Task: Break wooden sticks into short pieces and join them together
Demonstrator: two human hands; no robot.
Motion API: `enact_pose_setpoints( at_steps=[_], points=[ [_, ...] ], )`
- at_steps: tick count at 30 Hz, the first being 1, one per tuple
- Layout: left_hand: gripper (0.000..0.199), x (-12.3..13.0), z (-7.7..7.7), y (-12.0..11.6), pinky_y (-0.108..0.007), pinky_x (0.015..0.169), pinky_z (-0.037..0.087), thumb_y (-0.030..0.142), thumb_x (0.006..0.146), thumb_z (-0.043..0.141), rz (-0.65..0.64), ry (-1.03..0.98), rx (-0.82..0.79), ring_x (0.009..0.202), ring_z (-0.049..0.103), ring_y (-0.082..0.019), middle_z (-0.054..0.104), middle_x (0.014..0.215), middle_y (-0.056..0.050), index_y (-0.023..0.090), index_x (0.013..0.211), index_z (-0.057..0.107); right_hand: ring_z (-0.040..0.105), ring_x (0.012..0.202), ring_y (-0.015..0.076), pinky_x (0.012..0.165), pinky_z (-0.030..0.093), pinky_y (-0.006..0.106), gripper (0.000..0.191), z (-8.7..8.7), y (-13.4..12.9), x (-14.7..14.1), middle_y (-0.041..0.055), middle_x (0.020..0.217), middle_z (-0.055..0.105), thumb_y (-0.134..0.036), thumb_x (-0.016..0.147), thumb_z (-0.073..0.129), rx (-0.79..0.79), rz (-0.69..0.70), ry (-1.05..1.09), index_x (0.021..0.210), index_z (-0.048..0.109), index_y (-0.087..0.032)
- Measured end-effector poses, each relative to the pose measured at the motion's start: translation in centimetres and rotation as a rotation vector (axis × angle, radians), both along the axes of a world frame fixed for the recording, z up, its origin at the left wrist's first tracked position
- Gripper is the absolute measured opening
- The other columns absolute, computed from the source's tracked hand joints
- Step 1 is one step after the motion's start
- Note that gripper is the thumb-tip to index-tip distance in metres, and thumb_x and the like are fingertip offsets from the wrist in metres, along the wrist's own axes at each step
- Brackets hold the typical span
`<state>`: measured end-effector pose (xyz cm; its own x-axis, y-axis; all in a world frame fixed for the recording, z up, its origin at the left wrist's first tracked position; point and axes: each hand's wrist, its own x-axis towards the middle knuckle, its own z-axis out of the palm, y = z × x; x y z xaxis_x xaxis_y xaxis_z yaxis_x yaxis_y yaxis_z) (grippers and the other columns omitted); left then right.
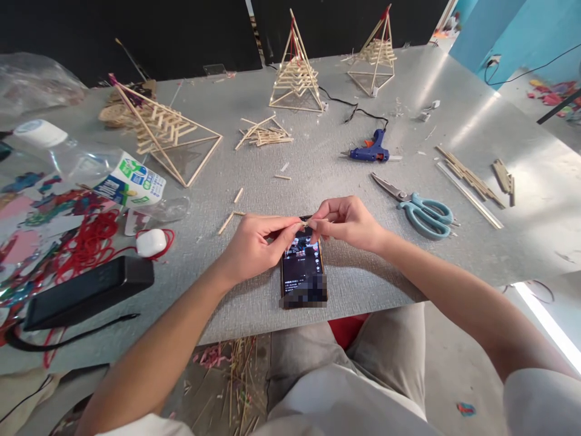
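The left hand (261, 245) and the right hand (347, 223) meet above the top end of a lit smartphone (303, 266) lying near the edge of the grey table (204, 200), the fingers of each pressed together on a small light-coloured piece (304, 224) between them, too small to identify. Beyond the hands, a loose pile of short wooden sticks (265, 133) lies in front of a stick pyramid (296, 75) that stands upright. To the right are blue-handled scissors (420, 212) and, farther back, a blue hot glue gun (373, 148) on its side.
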<state>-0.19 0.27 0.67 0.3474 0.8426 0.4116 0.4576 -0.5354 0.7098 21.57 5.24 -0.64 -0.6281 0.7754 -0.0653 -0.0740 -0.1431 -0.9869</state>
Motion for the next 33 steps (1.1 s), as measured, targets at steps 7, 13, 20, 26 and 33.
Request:
enact_pose_setpoints(
  at_steps=[7, 13, 20, 26, 33],
  points=[
    [0.022, -0.1, -0.5, -0.1, -0.021, 0.054, 0.05, 0.024, 0.101, 0.065, 0.01, 0.021, -0.015, 0.058, 0.065, -0.011, 0.077, 0.07, -0.003, 0.014, 0.095, 0.084, 0.066, 0.058, 0.0106, 0.059, 0.05, 0.025, 0.04, -0.2, -0.3, -0.5, 0.0012, 0.064, 0.074, -0.045, 0.069, 0.095, -0.039, -0.063, -0.023, 0.075, 0.066, -0.017],
    [0.022, 0.1, -0.5, 0.0, -0.021, 0.054, 0.05, 0.026, 0.101, 0.065, 0.02, -0.008, -0.034, 0.056, 0.062, -0.011, 0.074, 0.067, -0.002, 0.015, 0.094, 0.083, 0.062, 0.056, 0.0086, 0.057, 0.049, 0.024, 0.042, 0.6, -0.3, -0.5, 0.0003, 0.064, 0.074, -0.045, 0.066, 0.097, -0.067, -0.076, -0.012, 0.073, 0.065, -0.018],
    [0.03, -1.5, -0.1, 0.8, -0.027, 0.067, 0.059, 0.033, 0.106, 0.06, -0.032, 0.028, -0.039, 0.071, 0.07, -0.015, 0.078, 0.082, -0.005, 0.015, 0.122, 0.078, 0.058, 0.056, 0.0077, 0.048, 0.034, 0.022, 0.04, 0.9, 0.4, 0.1, 0.0027, 0.07, 0.077, -0.046, 0.068, 0.095, -0.101, -0.046, -0.01, 0.079, 0.07, -0.017],
    [0.129, -3.4, -1.9, 2.7, -0.065, 0.127, 0.035, 0.075, 0.063, 0.092, -0.14, 0.442, 0.026, 0.156, 0.037, -0.043, 0.044, 0.169, -0.021, 0.024, 0.167, 0.037, 0.054, 0.057, 0.0078, 0.047, 0.027, 0.024, 0.042, 0.3, 1.3, 0.6, 0.0026, 0.07, 0.076, -0.049, 0.07, 0.094, -0.073, -0.108, -0.014, 0.08, 0.069, -0.017],
    [0.042, -3.3, -2.4, 3.3, -0.055, 0.119, 0.045, 0.037, 0.104, 0.065, 0.169, 0.32, 0.246, 0.133, 0.063, -0.031, 0.073, 0.138, -0.014, 0.021, 0.143, 0.065, 0.055, 0.055, 0.008, 0.048, 0.035, 0.024, 0.044, 0.2, 1.1, 0.2, 0.003, 0.069, 0.076, -0.052, 0.071, 0.094, -0.021, -0.119, -0.029, 0.078, 0.069, -0.017]
  ],
)
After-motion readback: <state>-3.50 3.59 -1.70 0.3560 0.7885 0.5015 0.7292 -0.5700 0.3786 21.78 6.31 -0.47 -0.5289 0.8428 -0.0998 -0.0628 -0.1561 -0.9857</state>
